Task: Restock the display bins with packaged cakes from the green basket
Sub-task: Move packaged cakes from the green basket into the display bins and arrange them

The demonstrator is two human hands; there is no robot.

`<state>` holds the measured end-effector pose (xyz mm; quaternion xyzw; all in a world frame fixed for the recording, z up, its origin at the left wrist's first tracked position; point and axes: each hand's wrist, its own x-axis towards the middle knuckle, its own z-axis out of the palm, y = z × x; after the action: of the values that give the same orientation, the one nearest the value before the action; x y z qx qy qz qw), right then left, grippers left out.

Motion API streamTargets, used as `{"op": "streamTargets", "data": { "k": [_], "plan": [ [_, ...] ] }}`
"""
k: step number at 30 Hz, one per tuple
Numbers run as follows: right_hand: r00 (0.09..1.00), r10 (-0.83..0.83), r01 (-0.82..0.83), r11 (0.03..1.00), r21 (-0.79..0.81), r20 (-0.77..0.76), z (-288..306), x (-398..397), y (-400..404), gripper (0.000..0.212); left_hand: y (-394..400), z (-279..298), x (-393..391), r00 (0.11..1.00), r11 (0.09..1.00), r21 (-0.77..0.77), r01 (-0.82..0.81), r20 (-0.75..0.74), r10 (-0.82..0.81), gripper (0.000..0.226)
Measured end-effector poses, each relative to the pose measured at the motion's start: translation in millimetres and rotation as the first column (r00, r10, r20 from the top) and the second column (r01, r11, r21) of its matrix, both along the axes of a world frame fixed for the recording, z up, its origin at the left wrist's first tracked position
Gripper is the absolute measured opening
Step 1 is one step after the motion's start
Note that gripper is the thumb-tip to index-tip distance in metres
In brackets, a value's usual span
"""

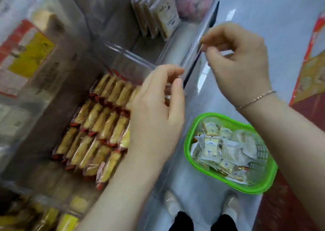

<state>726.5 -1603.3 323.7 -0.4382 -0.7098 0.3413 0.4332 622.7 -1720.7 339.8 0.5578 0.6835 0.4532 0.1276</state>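
The green basket point(187, 143) stands on the floor at lower right, holding several white-wrapped packaged cakes point(213, 147). Left of it, a clear display bin point(133, 56) contains rows of yellow cakes in red-edged wrappers point(98, 125). My left hand point(154, 118) hovers over the bin's right side, thumb and fingers curled round the edge of the bin's clear panel. My right hand point(237, 63) is higher up and pinches the top edge of the clear front wall point(191, 67). Neither hand holds a cake.
Neighbouring clear bins hold other packaged goods: upright beige packs point(158, 14) at the back, red-and-yellow packs point(26, 55) at left, yellow packs point(51, 216) at bottom left. My shoes point(173, 206) stand on the pale floor. A red floor display point(309, 69) lies at right.
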Motion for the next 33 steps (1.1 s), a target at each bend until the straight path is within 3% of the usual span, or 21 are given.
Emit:
{"op": "streamTargets", "data": {
  "k": [2,4,6,8,10,11,13,16,18,21,23,26,28,30,33],
  "plan": [
    [0.966,-0.243,0.254,0.951,-0.176,0.083,-41.9,58.1,3.7,0.023,13.1,-34.4,49.1,0.989,0.992,-0.003,0.129,0.080,-0.128,0.019],
    [0.893,-0.284,0.388,0.878,-0.278,0.349,-104.0,114.8,0.6,0.025,21.3,-95.3,88.6,0.977,0.971,-0.124,0.205,0.090,-0.194,0.023],
    [0.785,-0.144,0.438,0.817,-0.375,0.603,-173.9,161.6,-10.3,0.028,25.5,-177.5,113.6,0.970,0.919,-0.315,0.237,0.131,-0.205,0.025],
    [0.642,0.163,0.436,0.726,-0.532,0.749,-246.4,193.5,-22.6,0.035,24.7,-265.7,124.8,0.967,0.829,-0.498,0.256,0.133,-0.219,0.027],
    [0.518,0.411,0.436,0.628,-0.645,0.751,-312.9,212.3,-33.1,0.044,21.4,-349.1,126.9,0.941,0.720,-0.628,0.296,0.061,-0.334,0.027],
    [0.498,0.468,0.435,0.594,-0.677,0.730,-343.6,217.1,-36.4,0.049,21.1,-386.8,124.8,0.919,0.676,-0.671,0.304,0.020,-0.394,0.026],
    [0.509,0.458,0.452,0.578,-0.679,0.729,-399.3,221.2,-36.8,0.063,27.1,-450.6,119.4,0.882,0.617,-0.732,0.290,-0.045,-0.468,0.034],
    [0.564,0.389,0.444,0.600,-0.665,0.728,-468.3,213.6,-29.9,0.097,39.3,-514.7,113.6,0.852,0.512,-0.817,0.263,-0.053,-0.521,0.073],
    [0.581,0.350,0.443,0.621,-0.647,0.734,-497.5,199.2,-33.2,0.109,43.0,-541.5,112.5,0.817,0.489,-0.834,0.256,-0.084,-0.570,0.087],
    [0.490,0.224,0.495,0.724,-0.481,0.842,-521.7,180.0,-46.2,0.091,45.0,-557.8,110.7,0.787,0.518,-0.831,0.202,-0.177,-0.591,0.104],
    [0.502,0.150,0.529,0.726,-0.440,0.852,-525.0,175.0,-51.2,0.078,50.0,-556.1,111.9,0.795,0.499,-0.844,0.198,-0.159,-0.585,0.113],
    [0.536,0.168,0.522,0.705,-0.480,0.828,-517.9,174.4,-56.4,0.076,50.2,-550.3,110.4,0.770,0.440,-0.877,0.195,-0.141,-0.622,0.099],
    [0.542,0.168,0.474,0.749,-0.464,0.824,-511.5,174.6,-58.8,0.061,45.7,-551.7,102.9,0.777,0.459,-0.870,0.179,-0.161,-0.609,0.089],
    [0.552,0.136,0.435,0.795,-0.423,0.823,-503.9,175.6,-58.3,0.039,42.7,-557.1,95.5,0.820,0.431,-0.875,0.222,-0.071,-0.568,0.087],
    [0.653,0.021,0.465,0.778,-0.423,0.757,-489.2,182.6,-44.9,0.047,45.9,-567.5,96.6,0.889,0.421,-0.848,0.322,0.118,-0.442,0.088]
  ]
}}
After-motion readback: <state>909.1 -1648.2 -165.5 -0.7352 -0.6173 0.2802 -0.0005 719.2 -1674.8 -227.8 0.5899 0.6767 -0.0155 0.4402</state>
